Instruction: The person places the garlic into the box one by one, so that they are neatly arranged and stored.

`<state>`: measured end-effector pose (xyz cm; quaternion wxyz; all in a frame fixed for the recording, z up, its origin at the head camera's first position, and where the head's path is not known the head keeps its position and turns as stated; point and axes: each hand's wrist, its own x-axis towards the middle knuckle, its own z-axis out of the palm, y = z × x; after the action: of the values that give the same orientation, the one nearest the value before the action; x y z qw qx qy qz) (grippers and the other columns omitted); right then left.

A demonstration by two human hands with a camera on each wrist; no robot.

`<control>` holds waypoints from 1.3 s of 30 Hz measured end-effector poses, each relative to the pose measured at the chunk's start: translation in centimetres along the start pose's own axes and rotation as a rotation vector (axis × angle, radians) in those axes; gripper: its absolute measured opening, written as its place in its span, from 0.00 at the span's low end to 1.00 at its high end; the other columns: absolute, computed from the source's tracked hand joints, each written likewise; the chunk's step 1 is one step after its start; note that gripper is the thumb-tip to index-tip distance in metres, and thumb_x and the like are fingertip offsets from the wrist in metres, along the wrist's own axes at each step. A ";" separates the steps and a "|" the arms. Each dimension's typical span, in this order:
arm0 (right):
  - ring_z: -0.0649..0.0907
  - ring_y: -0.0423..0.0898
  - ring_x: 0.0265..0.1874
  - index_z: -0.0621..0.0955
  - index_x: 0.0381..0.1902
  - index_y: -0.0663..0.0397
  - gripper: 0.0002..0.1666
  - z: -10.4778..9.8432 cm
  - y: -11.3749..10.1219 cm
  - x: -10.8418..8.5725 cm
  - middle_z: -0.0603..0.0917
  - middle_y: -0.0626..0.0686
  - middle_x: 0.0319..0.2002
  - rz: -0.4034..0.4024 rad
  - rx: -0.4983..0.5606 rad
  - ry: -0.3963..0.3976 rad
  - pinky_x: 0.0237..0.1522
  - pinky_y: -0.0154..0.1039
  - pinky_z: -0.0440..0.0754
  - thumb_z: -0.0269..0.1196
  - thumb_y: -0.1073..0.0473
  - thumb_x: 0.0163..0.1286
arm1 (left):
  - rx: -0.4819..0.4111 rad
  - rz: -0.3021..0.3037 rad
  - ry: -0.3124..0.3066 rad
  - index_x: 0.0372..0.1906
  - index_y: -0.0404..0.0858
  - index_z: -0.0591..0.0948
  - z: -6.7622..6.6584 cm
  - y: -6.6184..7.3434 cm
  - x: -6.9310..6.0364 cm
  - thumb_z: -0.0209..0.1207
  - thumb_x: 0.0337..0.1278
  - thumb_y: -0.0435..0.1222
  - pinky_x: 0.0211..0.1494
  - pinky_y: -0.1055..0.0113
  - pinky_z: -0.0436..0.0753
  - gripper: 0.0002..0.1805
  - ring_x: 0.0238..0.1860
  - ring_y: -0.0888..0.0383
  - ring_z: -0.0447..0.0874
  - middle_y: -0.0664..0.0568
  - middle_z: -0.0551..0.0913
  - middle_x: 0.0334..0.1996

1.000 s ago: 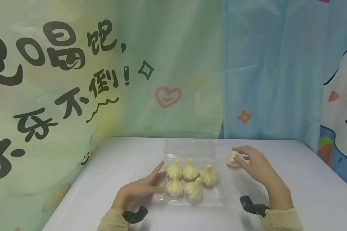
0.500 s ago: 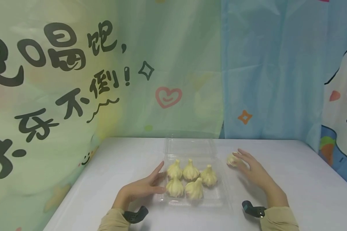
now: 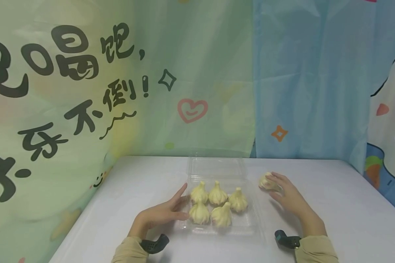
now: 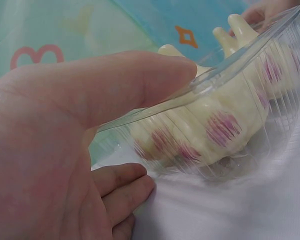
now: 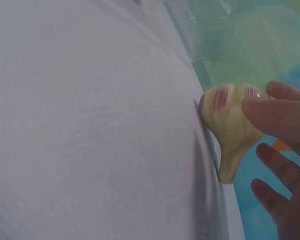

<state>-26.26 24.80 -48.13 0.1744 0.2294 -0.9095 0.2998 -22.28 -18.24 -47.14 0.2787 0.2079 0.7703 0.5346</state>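
A clear plastic clamshell box (image 3: pixel 245 221) lies with its lid (image 3: pixel 215 168) raised at the back. Several garlic bulbs (image 3: pixel 221 215), pale with purple streaks in the left wrist view, stand inside it. My left hand (image 3: pixel 162 213) steadies the box's left side. Its thumb (image 4: pixel 140 77) lies straight along the rim, while other fingers (image 4: pixel 125 190) stay low by the table. Right of the box, a single garlic bulb (image 5: pixel 230 122) lies on its side. My right hand (image 3: pixel 293 197) is around it with spread fingers; the thumb overlaps the bulb, and firm contact is not visible.
The white table (image 3: pixel 145 179) runs back to a printed curtain (image 3: pixel 197 73). A dark wrist device (image 3: pixel 154 244) is strapped on the left wrist, another dark device (image 3: pixel 286 239) on the right. The box's right wall stands between the filled bulbs and the loose one.
My right hand has come lower around the loose bulb, its wrist tilting and drawing slightly towards me. The bulb has barely shifted. My left hand and the box have stayed put.
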 end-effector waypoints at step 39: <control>0.64 0.72 0.60 0.73 0.54 0.62 0.25 0.7 -0.6 0.8 0.63 0.70 0.62 0.173 0.000 -0.004 0.59 0.70 0.61 0.66 0.66 0.58 | 0.012 0.000 -0.006 0.73 0.64 0.30 -0.1 -0.2 0.1 0.61 0.58 0.48 0.74 0.45 0.53 0.55 0.76 0.42 0.44 0.40 0.45 0.76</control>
<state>-26.75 23.63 -48.00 0.1459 0.1508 -0.9262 0.3131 -22.42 -18.31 -47.28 0.2795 0.2112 0.7728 0.5293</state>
